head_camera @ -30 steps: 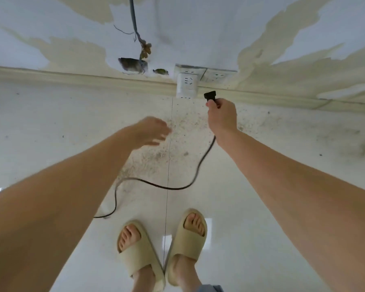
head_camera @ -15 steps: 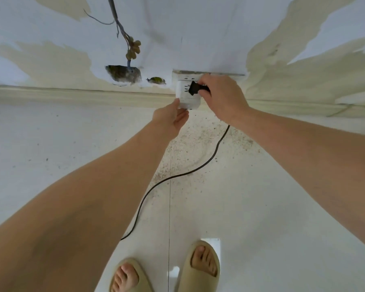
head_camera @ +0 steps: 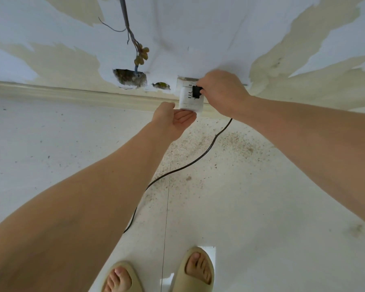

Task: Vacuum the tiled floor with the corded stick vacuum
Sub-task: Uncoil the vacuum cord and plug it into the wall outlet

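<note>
At the skirting, 12 o'clock from the feet: work zone, items listed left to right.

Wall cavity: rough open hole in the wall, at 9 o'clock from the adapter, with grey loose wires hanging into it from above.

Left hand: left hand, palm up, fingers extended and relaxed; it cups the underside of the adapter from 6 o'clock and grips nothing.

Adapter: white box-shaped plastic socket adapter, mounted on the white wall outlet plate; slots face the person.

Plug: black plastic mains plug of the vacuum, at the adapter's right-hand slots. Whether the pins are fully seated cannot be determined.

Right hand: right hand, fingers curled round the plug, at 3 o'clock from the adapter. This is the nearer, working hand.

Cord: black flexible power cord, running from below the right hand toward 7 o'clock across the white tiled floor, passing under the left forearm.

Debris: brown grit scattered on the tile below the adapter.

Critical relation: plug axis appears normal to the adapter face; insertion force runs toward the wall, and the left hand braces from below.

Vacuum body: not in view.
</note>
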`<act>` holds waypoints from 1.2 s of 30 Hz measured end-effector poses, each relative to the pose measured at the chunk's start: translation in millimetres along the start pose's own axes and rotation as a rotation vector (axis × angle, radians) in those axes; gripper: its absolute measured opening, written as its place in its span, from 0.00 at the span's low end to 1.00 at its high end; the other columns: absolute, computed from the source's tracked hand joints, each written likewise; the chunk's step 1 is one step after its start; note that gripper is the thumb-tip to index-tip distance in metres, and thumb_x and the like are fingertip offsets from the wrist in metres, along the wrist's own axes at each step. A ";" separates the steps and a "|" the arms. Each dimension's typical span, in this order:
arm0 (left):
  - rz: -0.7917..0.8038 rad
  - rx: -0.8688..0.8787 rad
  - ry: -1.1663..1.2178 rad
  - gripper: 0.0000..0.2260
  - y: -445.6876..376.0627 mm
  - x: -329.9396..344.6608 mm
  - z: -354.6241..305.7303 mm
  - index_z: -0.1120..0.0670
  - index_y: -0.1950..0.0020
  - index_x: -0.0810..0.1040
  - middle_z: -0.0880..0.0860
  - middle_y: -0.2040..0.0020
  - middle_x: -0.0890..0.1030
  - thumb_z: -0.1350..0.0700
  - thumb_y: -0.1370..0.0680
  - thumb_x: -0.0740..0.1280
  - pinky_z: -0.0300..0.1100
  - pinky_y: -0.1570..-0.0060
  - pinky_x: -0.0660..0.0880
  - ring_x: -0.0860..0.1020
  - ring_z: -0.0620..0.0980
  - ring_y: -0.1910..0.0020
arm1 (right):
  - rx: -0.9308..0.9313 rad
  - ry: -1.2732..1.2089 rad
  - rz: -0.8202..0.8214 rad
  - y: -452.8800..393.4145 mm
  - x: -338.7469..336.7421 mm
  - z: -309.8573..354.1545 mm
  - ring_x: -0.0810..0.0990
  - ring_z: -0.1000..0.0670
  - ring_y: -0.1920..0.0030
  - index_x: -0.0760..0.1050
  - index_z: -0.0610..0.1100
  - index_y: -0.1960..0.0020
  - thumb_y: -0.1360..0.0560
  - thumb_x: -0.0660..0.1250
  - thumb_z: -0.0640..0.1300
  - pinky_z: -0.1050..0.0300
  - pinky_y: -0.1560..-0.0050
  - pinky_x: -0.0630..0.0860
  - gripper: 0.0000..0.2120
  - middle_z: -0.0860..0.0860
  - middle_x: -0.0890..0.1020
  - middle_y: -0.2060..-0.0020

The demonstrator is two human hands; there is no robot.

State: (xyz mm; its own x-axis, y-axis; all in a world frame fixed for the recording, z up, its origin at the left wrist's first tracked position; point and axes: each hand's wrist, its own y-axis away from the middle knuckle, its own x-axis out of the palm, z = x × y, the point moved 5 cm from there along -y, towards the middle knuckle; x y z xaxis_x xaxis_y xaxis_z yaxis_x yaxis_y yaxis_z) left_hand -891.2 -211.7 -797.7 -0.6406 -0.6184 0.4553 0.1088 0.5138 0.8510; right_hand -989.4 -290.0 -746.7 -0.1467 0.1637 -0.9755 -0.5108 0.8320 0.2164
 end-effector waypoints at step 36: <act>-0.053 0.155 -1.951 0.18 194.6 -46.2 -80.9 0.63 0.33 0.73 0.58 0.33 0.73 0.54 0.17 0.55 0.47 0.36 0.69 0.72 0.56 0.36 | 0.055 -0.143 0.419 79.9 -131.5 85.4 0.77 0.45 0.50 0.71 0.40 0.37 0.22 0.60 0.34 0.51 0.54 0.77 0.15 0.44 0.77 0.46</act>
State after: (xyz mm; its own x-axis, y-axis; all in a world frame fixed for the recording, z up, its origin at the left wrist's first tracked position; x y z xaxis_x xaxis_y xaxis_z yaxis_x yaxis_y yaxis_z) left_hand -778.9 -131.2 -632.0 -0.4776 0.7063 -0.5225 0.0776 0.6263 0.7757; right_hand -938.5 -199.8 -604.4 -0.2103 0.5611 -0.8006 -0.3863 0.7046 0.5953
